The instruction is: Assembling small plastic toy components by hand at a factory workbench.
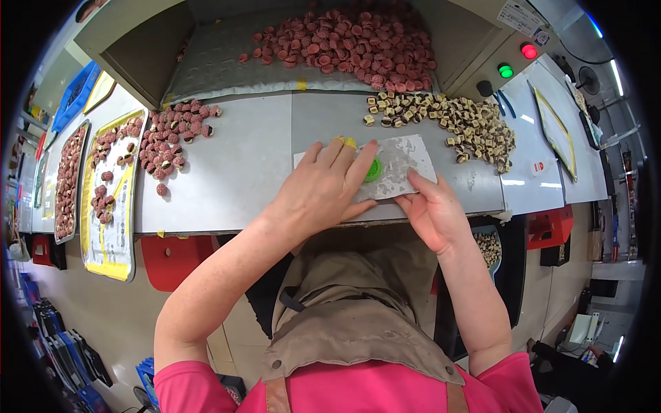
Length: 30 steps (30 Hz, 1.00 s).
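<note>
A white sheet with a worn grey surface [407, 157] lies near the front edge of the table. My left hand [318, 177] rests flat over its left part, fingers stretched out and slightly apart. Yellow wrapping [349, 142] shows at the fingertips. Beside my left index finger a bright green round piece [373, 170] sits on the sheet, partly covered by that finger. My right hand [435, 212] pinches the sheet's near right edge between thumb and fingers. What lies under my left palm is hidden.
A heap of pink ridged cups [358, 41] fills the box-like housing behind. Cream-and-brown blocks [475, 124] lie to the right, pink pieces with blocks in them [165, 141] to the left. Yellow-edged trays [110, 186] stand further left. Red and green buttons [529, 51] sit on the housing.
</note>
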{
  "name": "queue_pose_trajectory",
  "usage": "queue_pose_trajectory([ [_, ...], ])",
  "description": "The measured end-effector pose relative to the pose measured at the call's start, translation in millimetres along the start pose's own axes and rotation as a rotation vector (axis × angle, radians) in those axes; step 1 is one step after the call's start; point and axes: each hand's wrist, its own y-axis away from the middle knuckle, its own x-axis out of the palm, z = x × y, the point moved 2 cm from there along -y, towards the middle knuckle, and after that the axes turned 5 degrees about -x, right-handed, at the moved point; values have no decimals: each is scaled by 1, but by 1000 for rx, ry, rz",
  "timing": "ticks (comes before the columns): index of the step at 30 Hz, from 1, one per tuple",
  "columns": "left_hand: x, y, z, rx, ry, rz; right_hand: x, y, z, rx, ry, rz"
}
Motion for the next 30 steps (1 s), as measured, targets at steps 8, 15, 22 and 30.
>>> queue_pose_trajectory([
  [8, -3, -2, 1, -23, 40, 9, 1, -2, 2, 3, 26, 3],
  [15, -7, 2, -3, -128, 104, -19, -3, -1, 7, 55, 45, 2],
  [22, -6, -3, -9, -144, 24, 53, -8, -10, 21, 89, 102, 61],
  [30, -7, -7, -9, -136, 29, 113, -12, -12, 20, 59, 142, 106],
])
